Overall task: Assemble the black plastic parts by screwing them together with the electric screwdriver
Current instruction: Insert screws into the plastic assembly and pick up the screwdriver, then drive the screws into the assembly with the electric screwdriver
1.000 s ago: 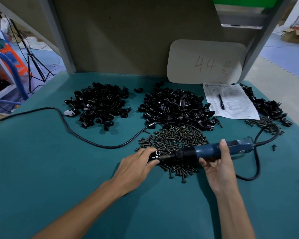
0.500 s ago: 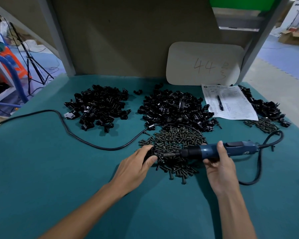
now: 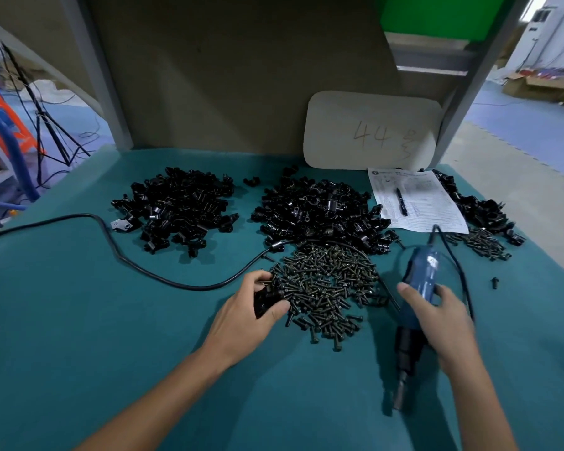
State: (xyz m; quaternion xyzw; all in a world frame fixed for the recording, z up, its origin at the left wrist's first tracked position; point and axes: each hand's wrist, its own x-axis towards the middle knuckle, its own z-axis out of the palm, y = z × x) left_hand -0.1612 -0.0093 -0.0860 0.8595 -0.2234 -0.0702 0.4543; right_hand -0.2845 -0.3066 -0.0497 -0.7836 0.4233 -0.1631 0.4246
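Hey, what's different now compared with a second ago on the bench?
The right hand swung the electric screwdriver away from the black plastic part; its bit, before pointing left at the part, now points toward the person. The left hand still holds the part by the screw pile. The part heaps, paper and pen lie as before.

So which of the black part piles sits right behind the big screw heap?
The middle pile, bordering the far edge of the screw heap; the left pile stands apart, and the right pile lies beyond the paper sheet.
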